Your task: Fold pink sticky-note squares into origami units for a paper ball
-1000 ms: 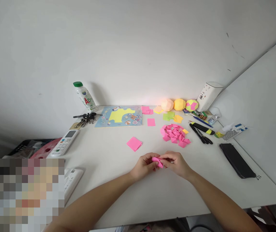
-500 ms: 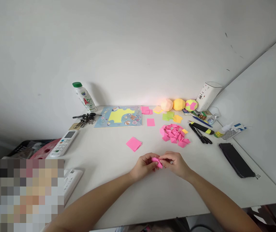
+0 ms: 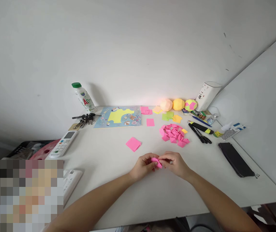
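Observation:
A small folded pink paper point(image 3: 156, 162) is pinched between both hands near the middle front of the white table. My left hand point(image 3: 144, 166) grips its left side with thumb and fingers. On its right side, my right hand point(image 3: 176, 163) holds it with thumb and fingertips. The fingers cover part of the paper. Just behind and to the left lies a flat pink square stack point(image 3: 133, 144). A pile of folded pink pieces point(image 3: 174, 133) sits behind my right hand. Another pink square point(image 3: 150, 122) lies farther back.
Along the wall stand three paper balls point(image 3: 178, 104), a white box point(image 3: 208, 96) and a bottle point(image 3: 84, 97). Black scissors point(image 3: 200, 134) and a black pouch point(image 3: 236, 160) lie right. At left are keys point(image 3: 87, 119), a blue sheet point(image 3: 99, 122) and a remote point(image 3: 63, 144).
The view has shifted very slightly. Both hands keep their hold on the pink paper in nearly the same place.

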{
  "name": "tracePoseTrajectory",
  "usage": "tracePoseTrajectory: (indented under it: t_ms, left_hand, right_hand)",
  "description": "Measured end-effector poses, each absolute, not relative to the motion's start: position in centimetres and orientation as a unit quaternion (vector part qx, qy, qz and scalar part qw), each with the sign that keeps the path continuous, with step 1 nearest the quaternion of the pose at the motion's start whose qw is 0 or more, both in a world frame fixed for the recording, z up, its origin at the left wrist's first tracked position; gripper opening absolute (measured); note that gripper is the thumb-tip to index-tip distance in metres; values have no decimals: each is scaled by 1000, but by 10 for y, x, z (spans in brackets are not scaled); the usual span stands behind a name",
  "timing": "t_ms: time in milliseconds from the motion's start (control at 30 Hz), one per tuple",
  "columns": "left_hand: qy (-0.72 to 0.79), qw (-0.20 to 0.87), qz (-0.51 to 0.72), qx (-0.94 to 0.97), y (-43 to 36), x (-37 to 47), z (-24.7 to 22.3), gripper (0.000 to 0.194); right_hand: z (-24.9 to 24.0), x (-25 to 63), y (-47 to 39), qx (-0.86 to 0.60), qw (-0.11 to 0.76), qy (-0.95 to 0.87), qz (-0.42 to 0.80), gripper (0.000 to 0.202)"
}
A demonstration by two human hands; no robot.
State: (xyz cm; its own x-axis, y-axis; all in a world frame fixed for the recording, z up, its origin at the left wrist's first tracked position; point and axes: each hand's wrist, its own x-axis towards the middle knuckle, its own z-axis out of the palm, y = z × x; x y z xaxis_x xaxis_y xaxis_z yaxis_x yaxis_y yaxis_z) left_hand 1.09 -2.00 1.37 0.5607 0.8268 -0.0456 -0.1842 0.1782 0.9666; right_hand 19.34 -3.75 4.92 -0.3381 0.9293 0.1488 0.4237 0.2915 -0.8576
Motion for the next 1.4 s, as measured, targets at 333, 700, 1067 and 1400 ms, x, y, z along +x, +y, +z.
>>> tracePoseTrajectory:
  t_ms: [333,700,1067,1400]
  left_hand:
    - [313,705,370,518,-20,12,15,29]
    - [337,697,368,515,-21,15,20,29]
    - [335,690,357,534,-21,12,14,30]
    - [344,689,352,532,-22,12,16,30]
  right_hand:
    - [48,192,-39,-459,343,-745,341,23]
    - [40,189,-42,-464,318,-791,241,19]
    - [37,191,-40,-466,327,-786,241,16]
    - [40,190,-39,-488,317,-754,306,14]
